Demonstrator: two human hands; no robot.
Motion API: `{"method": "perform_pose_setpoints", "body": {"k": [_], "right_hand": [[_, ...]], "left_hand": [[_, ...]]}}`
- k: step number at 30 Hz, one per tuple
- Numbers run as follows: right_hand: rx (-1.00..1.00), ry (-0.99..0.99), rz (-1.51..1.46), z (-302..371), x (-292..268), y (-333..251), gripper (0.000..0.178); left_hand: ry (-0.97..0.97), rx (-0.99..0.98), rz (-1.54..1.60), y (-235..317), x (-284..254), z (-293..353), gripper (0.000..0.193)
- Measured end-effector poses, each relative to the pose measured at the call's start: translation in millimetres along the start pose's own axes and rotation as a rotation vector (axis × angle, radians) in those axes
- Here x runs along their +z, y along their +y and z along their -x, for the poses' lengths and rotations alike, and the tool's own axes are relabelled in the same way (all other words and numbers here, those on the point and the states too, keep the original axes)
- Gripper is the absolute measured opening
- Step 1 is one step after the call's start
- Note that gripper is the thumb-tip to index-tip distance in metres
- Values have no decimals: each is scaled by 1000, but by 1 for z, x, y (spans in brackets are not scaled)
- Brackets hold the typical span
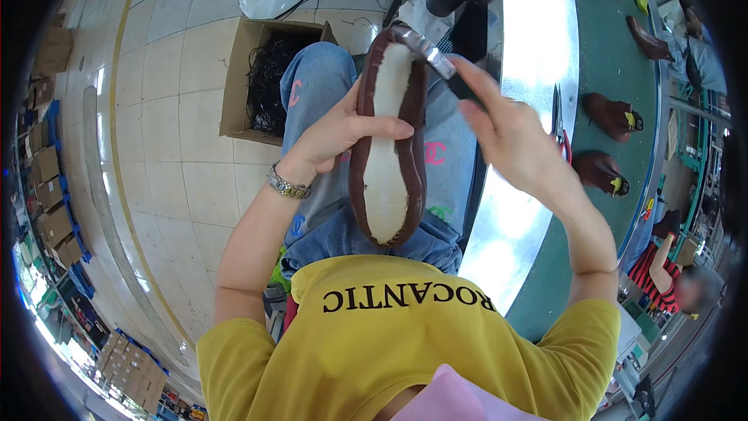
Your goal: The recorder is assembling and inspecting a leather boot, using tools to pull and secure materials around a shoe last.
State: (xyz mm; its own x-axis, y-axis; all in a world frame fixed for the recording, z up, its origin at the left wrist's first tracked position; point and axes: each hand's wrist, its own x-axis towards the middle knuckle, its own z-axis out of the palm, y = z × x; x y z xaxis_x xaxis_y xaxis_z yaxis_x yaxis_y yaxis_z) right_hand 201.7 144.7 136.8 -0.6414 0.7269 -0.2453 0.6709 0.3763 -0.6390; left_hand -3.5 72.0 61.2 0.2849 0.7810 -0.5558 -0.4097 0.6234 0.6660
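the left hand [339,129] grips a brown shoe upper [387,136] bottom-up over the lap, its pale insole facing the camera. the right hand [506,136] presses a metal tool [430,53] against the toe end. beside the knees stands an open cardboard box [238,86]; more brown shoes [612,115] lie on the green conveyor [608,70].

Can't see much of my left hand [335,129], the fingers are wrapped behind the shoe upper [387,136] so its outer side is hidden. Right hand [510,144] covers most of the metal tool [431,53] at 12 o'clock, no telling what kind. Scissors [559,121] on the surface [615,70] at 3 o'clock are half behind my wrist. Stuff in the cardboard box [238,90] at 10 o'clock is just a dark tangle. Co-worker at 4 o'clock is cut off by the rim.
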Motion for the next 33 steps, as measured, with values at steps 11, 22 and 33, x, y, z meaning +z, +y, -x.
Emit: {"method": "perform_pose_setpoints", "body": {"k": [11,22,33], "right_hand": [[6,72,68,-2,7,-1,41],[70,240,-1083,45,47,18,48],[27,164,-1132,64,83,27,47]], "left_hand": [[-60,-166,193,-9,1,3,77],[-171,536,-360,-38,-2,6,131],[-193,508,-532,-78,-26,4,133]]}}
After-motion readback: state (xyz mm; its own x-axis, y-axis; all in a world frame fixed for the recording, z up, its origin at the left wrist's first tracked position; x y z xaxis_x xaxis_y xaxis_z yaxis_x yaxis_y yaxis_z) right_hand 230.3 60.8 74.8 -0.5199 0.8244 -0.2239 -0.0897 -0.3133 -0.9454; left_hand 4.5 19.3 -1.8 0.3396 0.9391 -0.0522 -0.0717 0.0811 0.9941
